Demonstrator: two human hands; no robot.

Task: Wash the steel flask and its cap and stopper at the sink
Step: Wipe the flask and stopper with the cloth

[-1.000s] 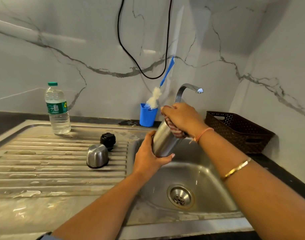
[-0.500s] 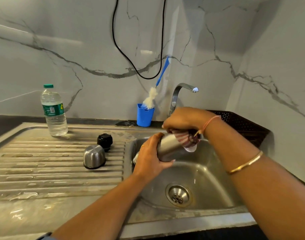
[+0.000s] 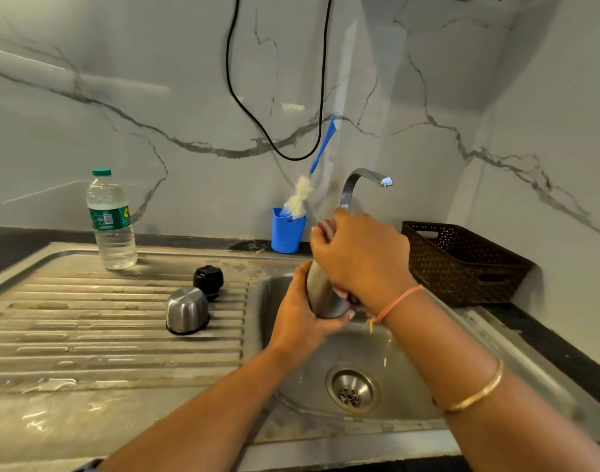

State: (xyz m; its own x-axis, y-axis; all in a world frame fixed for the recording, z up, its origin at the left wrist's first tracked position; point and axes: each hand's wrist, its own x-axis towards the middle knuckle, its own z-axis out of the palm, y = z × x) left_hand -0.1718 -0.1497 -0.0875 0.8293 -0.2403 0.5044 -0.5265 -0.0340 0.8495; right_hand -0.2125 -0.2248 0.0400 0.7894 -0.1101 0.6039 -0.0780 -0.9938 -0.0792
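Observation:
The steel flask [image 3: 322,296] stands nearly upright over the sink basin [image 3: 404,356], mostly covered by my hands. My left hand [image 3: 300,321] grips its lower body from the left. My right hand [image 3: 361,258] wraps a striped red-and-white cloth [image 3: 326,229] around the flask's upper part. The steel cap [image 3: 187,310] sits upside down on the ribbed drainboard [image 3: 87,321]. Just behind it lies the black stopper [image 3: 208,279].
A curved tap [image 3: 360,182] rises behind my hands, with no water running. A blue cup [image 3: 287,233] holding a bottle brush [image 3: 300,197] stands at the wall. A water bottle [image 3: 110,221] is at the back left, a dark basket [image 3: 462,264] on the right.
The flask lay tilted sideways half a second ago; it is now turned back nearly upright. My right hand with the cloth has moved up onto its top.

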